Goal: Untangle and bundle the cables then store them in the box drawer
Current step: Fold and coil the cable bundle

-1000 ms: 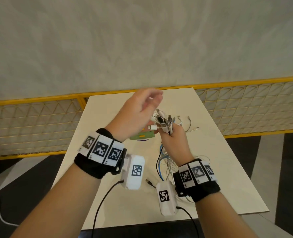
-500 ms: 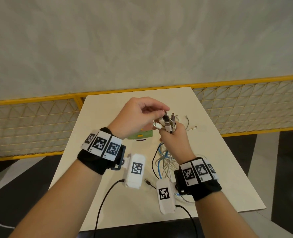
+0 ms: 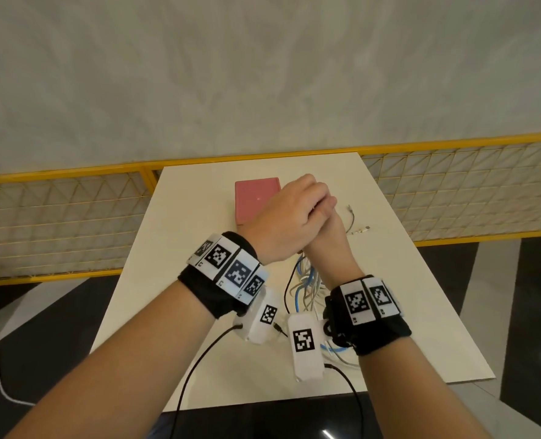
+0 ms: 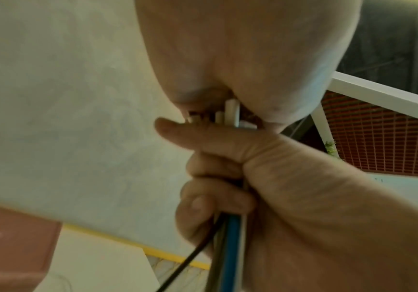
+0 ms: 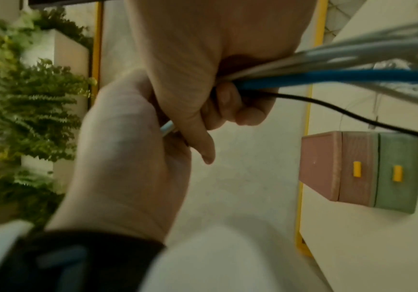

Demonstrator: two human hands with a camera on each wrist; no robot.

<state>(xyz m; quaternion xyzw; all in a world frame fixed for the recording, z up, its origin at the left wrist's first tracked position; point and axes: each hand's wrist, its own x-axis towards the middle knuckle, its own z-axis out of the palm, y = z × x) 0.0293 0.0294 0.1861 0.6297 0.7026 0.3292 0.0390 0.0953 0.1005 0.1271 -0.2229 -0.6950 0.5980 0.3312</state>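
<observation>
Only blocky wristband markers (image 3: 230, 270), wordless

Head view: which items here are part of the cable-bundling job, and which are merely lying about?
Part of the job:
- cables, gripped by the right hand
- left hand, over the plug ends
- box with drawers
- loose white cable on the table

Lying about:
- yellow railing
- floor cord

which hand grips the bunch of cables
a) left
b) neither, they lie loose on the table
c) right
c: the right hand has its fingers curled round the cables, with the left hand cupped over their top ends.
</observation>
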